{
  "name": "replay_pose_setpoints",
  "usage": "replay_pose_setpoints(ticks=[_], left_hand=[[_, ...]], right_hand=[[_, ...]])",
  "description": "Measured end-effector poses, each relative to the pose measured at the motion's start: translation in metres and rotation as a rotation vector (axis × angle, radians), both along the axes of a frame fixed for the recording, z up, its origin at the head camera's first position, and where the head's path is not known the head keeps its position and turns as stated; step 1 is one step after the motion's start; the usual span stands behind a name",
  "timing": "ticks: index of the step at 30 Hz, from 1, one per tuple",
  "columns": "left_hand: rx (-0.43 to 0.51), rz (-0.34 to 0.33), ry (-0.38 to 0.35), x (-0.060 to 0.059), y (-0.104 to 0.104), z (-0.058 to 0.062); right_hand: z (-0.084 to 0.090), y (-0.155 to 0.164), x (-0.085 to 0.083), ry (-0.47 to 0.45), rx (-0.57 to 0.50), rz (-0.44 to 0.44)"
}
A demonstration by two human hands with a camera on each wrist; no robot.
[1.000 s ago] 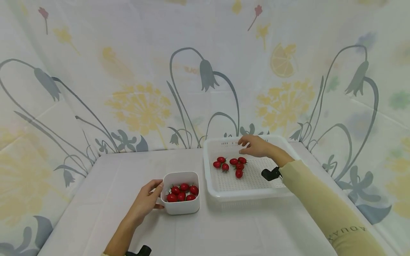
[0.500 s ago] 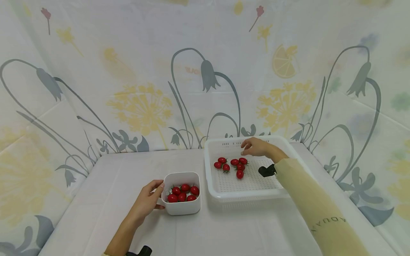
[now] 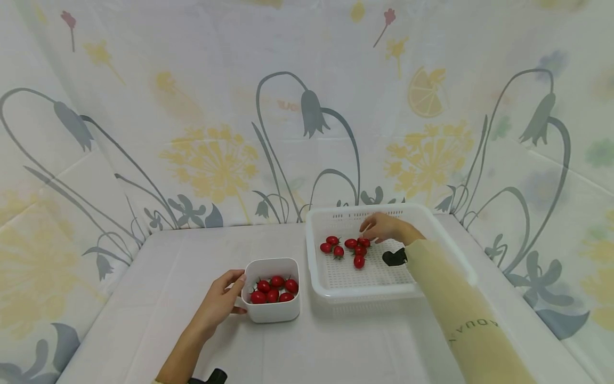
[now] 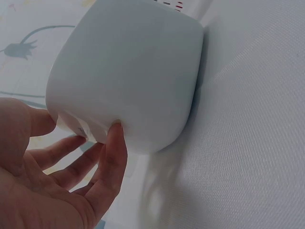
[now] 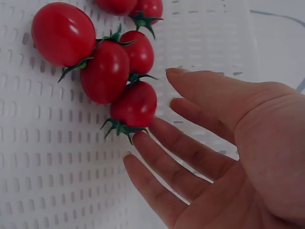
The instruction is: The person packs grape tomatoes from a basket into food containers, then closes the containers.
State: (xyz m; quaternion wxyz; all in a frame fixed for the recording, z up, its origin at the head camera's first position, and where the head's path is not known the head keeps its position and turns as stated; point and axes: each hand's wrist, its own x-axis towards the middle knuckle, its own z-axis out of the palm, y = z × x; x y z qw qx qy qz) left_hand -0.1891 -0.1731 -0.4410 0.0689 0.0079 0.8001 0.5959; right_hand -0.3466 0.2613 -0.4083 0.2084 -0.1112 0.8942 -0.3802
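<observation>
**R hand at tomatoes in tray, L hand on white tub**

Cherry tomatoes [image 3: 352, 248]: small, glossy red, most w/ green star-shaped calyx. Loose cluster lies in far-left part of the white perforated tray [image 3: 364, 290], which sits on the desk [image 3: 168, 288] to the right of centre. In the right wrist view four are bunched together, touching; the nearest tomato [image 5: 135, 105] has its calyx pointing down toward the hand.

Right hand [image 3: 384, 228] is inside the tray, just beside the cluster. Its fingers [image 5: 176, 155] are straight and spread, palm open, holding nothing; one fingertip sits right at the nearest tomato's calyx, contact can't be confirmed.

Left hand [image 3: 218, 304] rests vs. the left side of the white tub [image 3: 271, 312], a rounded-corner square container, plain and smooth, near the desk's front centre, just left of the tray. More red tomatoes [image 3: 274, 288] fill it. Fingers relaxed, lightly spread along the tub's wall and lower edge, thumb at the rim.

Writing: the yellowish right sleeve [image 3: 460, 309] bears dark letters, seen upside down, approx. "AUDA…"; not fully legible. A black wrist strap shows at the cuff.
</observation>
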Motion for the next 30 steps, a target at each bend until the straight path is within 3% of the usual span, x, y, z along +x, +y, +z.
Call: replay_pose_setpoints(ticks=[14,30], left_hand=[[0.011,-0.007,0.000,0.000,-0.001,-0.001],[0.016,-0.008,0.000,-0.001,-0.001,-0.001]], right_hand=[[-0.011,-0.008,0.001,-0.029,0.031,-0.023],[-0.002,0.002,0.003,-0.017,-0.001,-0.018]])
